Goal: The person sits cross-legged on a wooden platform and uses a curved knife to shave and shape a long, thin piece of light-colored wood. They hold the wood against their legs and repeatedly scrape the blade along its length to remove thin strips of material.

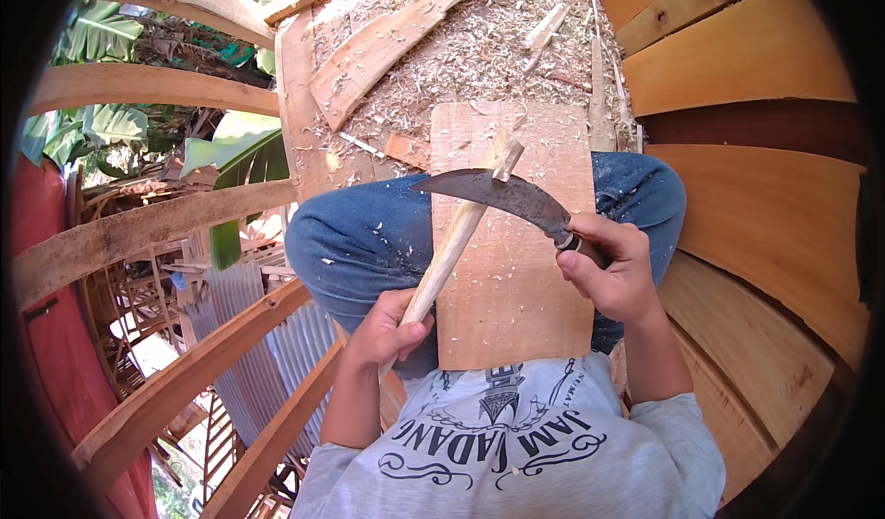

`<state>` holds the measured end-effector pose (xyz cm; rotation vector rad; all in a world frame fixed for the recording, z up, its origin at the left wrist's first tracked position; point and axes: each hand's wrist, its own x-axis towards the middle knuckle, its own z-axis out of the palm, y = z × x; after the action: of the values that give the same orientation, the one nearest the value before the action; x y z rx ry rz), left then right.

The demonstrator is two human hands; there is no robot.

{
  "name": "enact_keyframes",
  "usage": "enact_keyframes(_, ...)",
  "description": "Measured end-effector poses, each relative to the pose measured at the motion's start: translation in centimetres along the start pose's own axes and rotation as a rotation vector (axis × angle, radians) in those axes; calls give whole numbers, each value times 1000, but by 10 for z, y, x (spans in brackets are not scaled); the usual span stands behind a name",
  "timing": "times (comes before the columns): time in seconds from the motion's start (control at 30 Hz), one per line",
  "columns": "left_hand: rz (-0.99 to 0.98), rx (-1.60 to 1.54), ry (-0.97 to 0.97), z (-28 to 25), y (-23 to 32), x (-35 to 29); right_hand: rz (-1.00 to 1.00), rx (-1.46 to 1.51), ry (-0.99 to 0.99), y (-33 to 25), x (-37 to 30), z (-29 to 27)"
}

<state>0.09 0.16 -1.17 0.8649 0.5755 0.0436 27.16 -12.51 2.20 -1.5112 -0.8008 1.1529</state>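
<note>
My left hand (389, 328) is closed round the lower part of a pale wooden stick (450, 250), which slants up and away to the right. In my right hand (610, 265) is the dark handle of a sickle (498, 194) with a curved, rust-brown blade. The blade lies across the stick near its far end, its tip pointing left. Beneath both, a flat wooden board (516, 298) rests on my lap between my knees. A few shavings are scattered on it.
Wood shavings (442, 86) cover the floor ahead, with a long offcut plank (387, 49) among them. Wooden rails (166, 224) with gaps run along my left, a banana leaf (244, 155) poking through. A plank wall (747, 58) stands close on my right.
</note>
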Motion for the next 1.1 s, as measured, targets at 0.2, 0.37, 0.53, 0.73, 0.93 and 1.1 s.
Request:
enact_keyframes(0.2,7,-1,-28,-3,-4,0,-33,-111,-198,1,-11,23)
enact_keyframes(0.37,2,6,-5,-1,0,3,-111,27,41,6,-2,14)
enact_keyframes(0.53,4,27,-1,-4,-4,1,20,62,-79,-4,-5,24)
enact_keyframes(0.73,0,48,-4,-5,-4,3,30,207,36,-4,-6,20)
enact_keyframes(0.93,2,60,0,-2,0,6,-209,-145,121,1,-2,11)
enact_keyframes(1.1,-25,11,-27,-5,-1,2,-525,-530,214,8,4,15)
